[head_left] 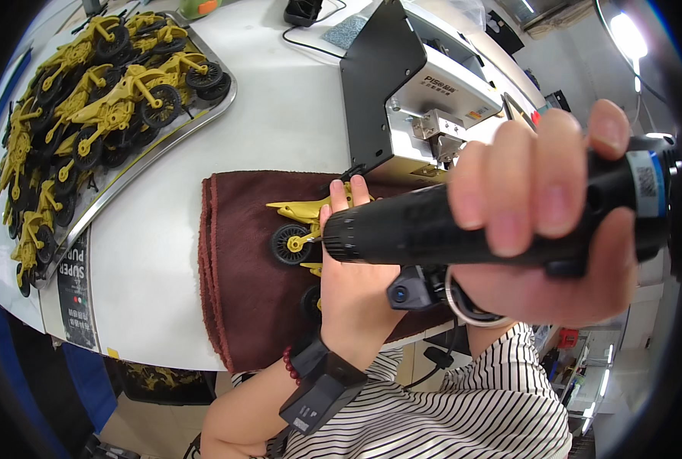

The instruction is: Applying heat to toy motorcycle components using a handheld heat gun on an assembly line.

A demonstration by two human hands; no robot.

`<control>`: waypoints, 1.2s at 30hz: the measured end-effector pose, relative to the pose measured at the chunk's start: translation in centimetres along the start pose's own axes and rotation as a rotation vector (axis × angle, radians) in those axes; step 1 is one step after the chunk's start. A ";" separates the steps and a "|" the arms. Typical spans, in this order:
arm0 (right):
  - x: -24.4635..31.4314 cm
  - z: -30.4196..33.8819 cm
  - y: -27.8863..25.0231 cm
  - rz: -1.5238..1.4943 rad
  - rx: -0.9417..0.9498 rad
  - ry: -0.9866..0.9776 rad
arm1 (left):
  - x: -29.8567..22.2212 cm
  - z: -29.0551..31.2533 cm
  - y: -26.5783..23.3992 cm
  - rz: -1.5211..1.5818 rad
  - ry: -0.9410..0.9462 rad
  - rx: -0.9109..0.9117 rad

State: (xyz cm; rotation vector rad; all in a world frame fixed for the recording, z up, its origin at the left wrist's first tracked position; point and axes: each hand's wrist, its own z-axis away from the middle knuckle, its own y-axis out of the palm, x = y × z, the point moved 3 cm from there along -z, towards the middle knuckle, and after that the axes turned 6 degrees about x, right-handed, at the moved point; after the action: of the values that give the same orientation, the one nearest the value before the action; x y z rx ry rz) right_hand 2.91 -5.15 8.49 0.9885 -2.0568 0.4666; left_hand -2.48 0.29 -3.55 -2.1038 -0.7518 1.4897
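My right hand (540,206) is wrapped round a black electric screwdriver (402,226), held nearly level and pointing left. Its bit meets the hub of the black spoked wheel (291,243) on a yellow toy motorcycle (299,208). That toy lies on its side on a dark red cloth (241,283). My left hand (360,298) grips the toy's body, with fingertips showing past its far side; the screwdriver hides much of this grip. Under the left hand, nearer me, part of another black wheel (310,302) and a yellow piece show.
A metal tray (154,149) heaped with yellow-and-black toy motorcycles (112,92) takes up the far left. Beyond the cloth stands a grey-and-black boxy machine (425,99) with a cable. Below the table edge, a dark bin (165,382) holds more yellow parts.
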 end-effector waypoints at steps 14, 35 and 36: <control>-3.7 0.4 1.2 -0.067 0.124 -0.048 | 0.6 0.3 1.1 0.238 0.026 -0.191; 6.5 0.5 -2.3 0.235 -0.424 -0.162 | -0.8 -0.1 0.8 -0.296 -0.021 0.342; 7.2 0.8 -3.8 0.209 -0.369 -0.132 | -0.7 -0.1 0.6 -0.285 -0.031 0.330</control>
State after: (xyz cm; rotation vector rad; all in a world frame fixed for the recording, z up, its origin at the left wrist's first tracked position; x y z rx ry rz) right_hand 2.68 -11.58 13.62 0.6006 -2.2711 0.1184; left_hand -2.49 -0.65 -3.41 -1.6579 -0.7254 1.3847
